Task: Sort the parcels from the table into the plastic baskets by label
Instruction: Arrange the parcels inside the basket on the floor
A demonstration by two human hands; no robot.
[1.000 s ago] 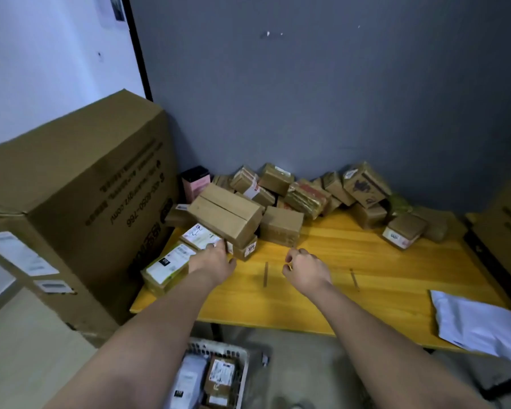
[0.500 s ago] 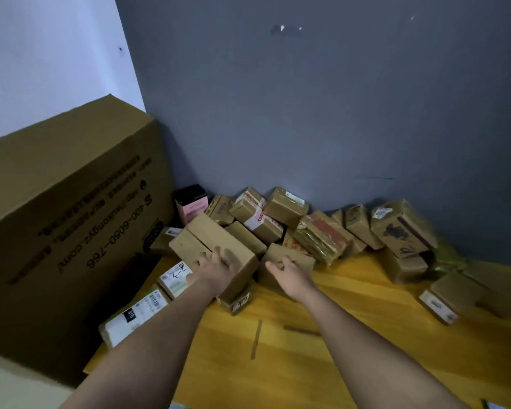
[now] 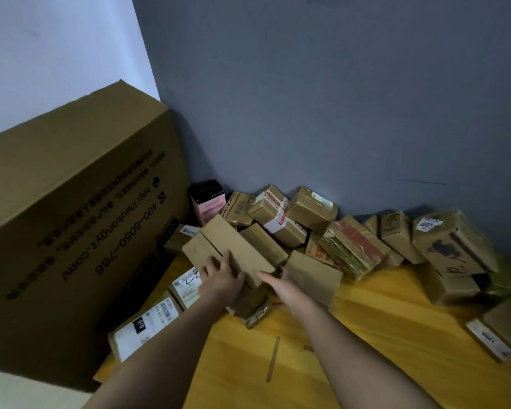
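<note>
Both hands are gripping a long box: the left hand [image 3: 219,276] on its top, the right hand [image 3: 283,286] at its near end. The box [image 3: 227,246] is lying on parcels [image 3: 348,246] heaped along the yellow wooden counter [image 3: 366,349] against a grey wall [image 3: 337,98]; a big carton [image 3: 71,216] is standing left of the left hand.

A makeshift parcel-sorting corner in a plain room: a heap of small brown cardboard parcels with shipping labels [image 3: 304,228] covers a yellow wooden table [image 3: 366,343], beside 1 large printed cardboard carton [image 3: 71,219] against bare grey and white walls.
</note>
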